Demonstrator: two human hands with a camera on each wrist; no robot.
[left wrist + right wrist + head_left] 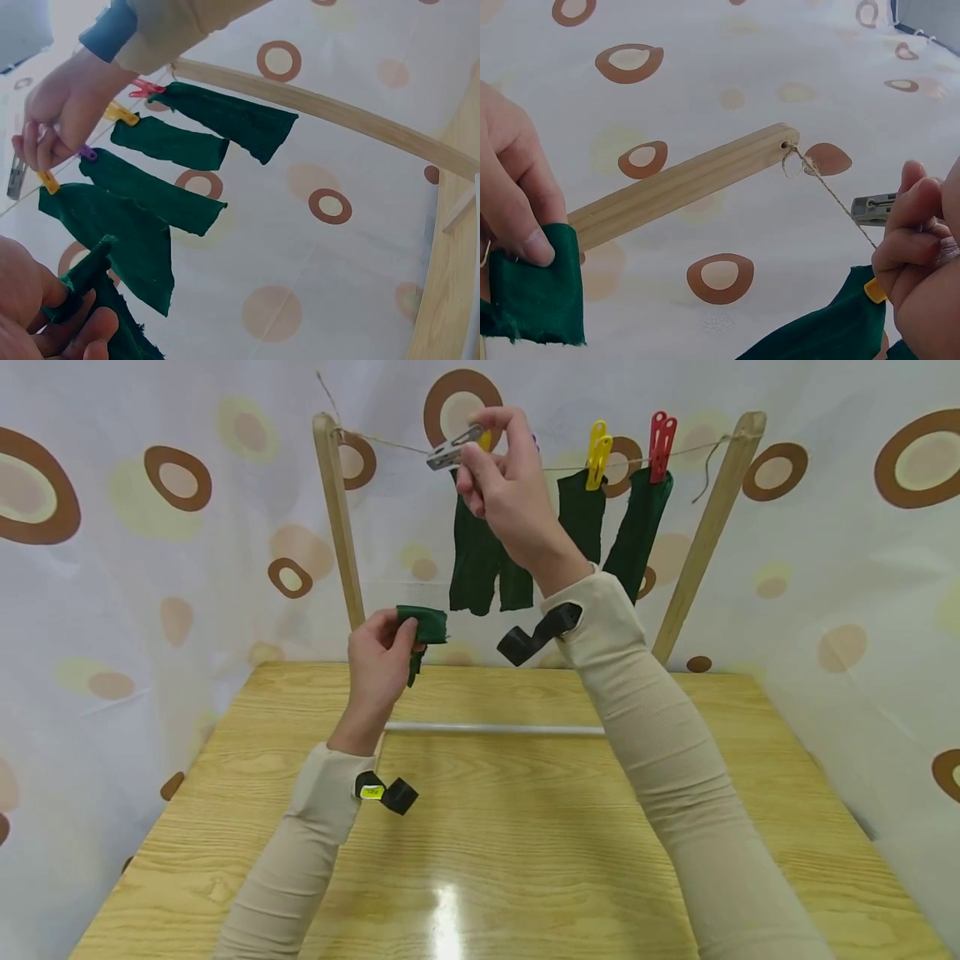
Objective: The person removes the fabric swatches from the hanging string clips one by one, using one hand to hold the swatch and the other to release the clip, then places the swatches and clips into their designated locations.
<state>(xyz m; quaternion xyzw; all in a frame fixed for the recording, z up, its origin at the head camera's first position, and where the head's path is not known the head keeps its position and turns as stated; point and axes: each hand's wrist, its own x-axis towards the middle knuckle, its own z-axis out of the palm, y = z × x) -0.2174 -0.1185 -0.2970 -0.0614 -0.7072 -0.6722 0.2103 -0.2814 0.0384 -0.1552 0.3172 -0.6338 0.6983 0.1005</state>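
Note:
My left hand (378, 660) pinches a small dark green cloth (429, 625) between thumb and fingers, below the left part of the string. Up at the string, my right hand (513, 485) holds a grey clothespin (453, 448) by its handle end, its tip pointing left. In the right wrist view the grey clothespin (874, 209) is beside the string (829, 186); I cannot tell whether it touches. Several green cloths hang there, among them a wide one (124, 232) under an orange-yellow clothespin (49, 181) and a narrow one (154, 191) under a purple clothespin (88, 153).
Two wooden posts, left (339, 518) and right (708, 539), carry the string. Toward the right post, a yellow clothespin (597, 458) and red clothespins (661, 447) grip cloths. A white rod (495, 728) lies low across the wooden table (525, 827). Patterned fabric hangs behind.

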